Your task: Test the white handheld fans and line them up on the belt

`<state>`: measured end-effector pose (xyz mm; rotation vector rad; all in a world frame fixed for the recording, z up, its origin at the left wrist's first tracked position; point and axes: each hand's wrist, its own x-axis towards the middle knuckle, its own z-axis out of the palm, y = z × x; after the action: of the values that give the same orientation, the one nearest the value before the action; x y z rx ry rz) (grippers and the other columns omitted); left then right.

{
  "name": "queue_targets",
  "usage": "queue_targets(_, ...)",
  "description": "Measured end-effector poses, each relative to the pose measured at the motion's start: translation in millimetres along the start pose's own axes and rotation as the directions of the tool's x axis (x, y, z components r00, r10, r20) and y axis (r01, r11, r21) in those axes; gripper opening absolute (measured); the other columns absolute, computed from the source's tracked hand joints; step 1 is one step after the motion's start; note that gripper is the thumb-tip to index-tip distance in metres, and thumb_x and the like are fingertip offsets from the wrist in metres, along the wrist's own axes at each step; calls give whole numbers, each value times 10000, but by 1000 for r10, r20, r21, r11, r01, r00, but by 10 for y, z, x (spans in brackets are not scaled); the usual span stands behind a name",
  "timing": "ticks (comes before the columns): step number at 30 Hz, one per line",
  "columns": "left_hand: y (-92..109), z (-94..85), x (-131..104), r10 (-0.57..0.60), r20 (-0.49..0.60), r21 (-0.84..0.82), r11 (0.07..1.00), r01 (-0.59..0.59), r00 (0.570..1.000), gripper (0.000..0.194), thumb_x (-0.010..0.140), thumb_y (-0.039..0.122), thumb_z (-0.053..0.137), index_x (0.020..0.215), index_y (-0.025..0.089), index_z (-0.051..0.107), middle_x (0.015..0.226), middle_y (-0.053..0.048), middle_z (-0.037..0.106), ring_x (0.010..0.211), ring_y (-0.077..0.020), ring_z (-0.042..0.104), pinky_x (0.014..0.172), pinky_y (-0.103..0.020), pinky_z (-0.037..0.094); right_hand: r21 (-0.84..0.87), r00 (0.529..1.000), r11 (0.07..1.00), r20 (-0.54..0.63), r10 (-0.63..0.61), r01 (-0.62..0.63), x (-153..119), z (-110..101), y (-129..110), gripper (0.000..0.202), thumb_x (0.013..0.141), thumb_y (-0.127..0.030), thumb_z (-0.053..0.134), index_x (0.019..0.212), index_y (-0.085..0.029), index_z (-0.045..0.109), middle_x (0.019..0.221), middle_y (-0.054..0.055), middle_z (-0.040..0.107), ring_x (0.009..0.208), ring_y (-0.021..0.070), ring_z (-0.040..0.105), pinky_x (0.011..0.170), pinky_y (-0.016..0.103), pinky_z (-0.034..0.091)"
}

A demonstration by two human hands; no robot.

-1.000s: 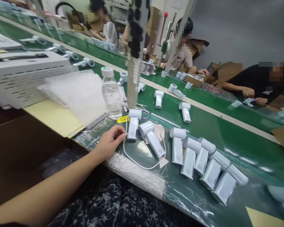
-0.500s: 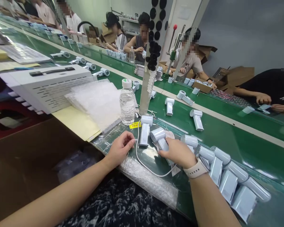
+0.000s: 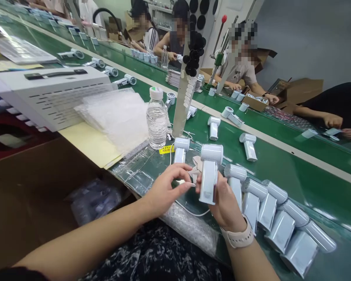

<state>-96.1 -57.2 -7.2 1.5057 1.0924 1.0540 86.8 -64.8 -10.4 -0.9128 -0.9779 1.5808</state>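
A pale blue handheld device point(image 3: 210, 175) with a cylindrical head is held upright in my right hand point(image 3: 226, 203), its thumb along the side. Just left of it, my left hand point(image 3: 171, 187) pinches a thin white piece like a cable end point(image 3: 190, 184) between thumb and fingertips. Behind my left hand stands another pale device point(image 3: 181, 150). Right of my right hand, several like devices point(image 3: 280, 226) lie in a slanting row. A crumpled pale cloth point(image 3: 195, 166) lies behind my hands, and a white cable point(image 3: 193, 213) curves across the mat beneath them.
A water bottle point(image 3: 157, 121) and a metal post point(image 3: 183, 101) stand beyond my left hand. Plastic sheets point(image 3: 117, 117) and a white slotted box point(image 3: 61, 93) are at left. A green conveyor point(image 3: 269, 156) carries more devices. Several people work across it.
My right hand has lifted the device off the mat and turned it upright. My left hand has moved right, close to it, still pinching the thin white piece.
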Motion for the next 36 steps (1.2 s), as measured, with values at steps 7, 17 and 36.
queue_targets(7, 165, 293, 103, 60, 43, 208, 976, -67, 997, 101, 811, 197, 700, 737, 197, 632, 1196, -72, 542, 1208, -244, 524, 1140, -475, 366, 79, 999, 997, -52, -1, 5, -38, 26, 49, 597, 922, -739, 438, 1266, -285, 618, 1352, 75, 647, 1290, 289, 563, 1064, 457, 476)
queue_targets(17, 45, -590, 260, 361, -130, 706, 687, -170, 923, 57, 903, 195, 568, 917, 196, 623, 1037, -79, 638, 1024, -222, 607, 952, -420, 525, 103, 993, 988, -31, 118, -114, -133, -41, 48, 344, 803, -387, 793, 1074, -240, 642, 966, 20, 676, 724, 141, 609, 628, 247, 506)
queue_targets(36, 78, -1616, 126, 257, -338, 927, 260, 272, 905, 353, 918, 364, 378, 861, 186, 677, 917, -118, 732, 939, -297, 638, 896, -446, 480, 102, 996, 991, 35, 84, -87, -92, -20, -10, 342, 795, -456, 752, 967, -211, 588, 884, 17, 685, 662, 146, 625, 572, 259, 505)
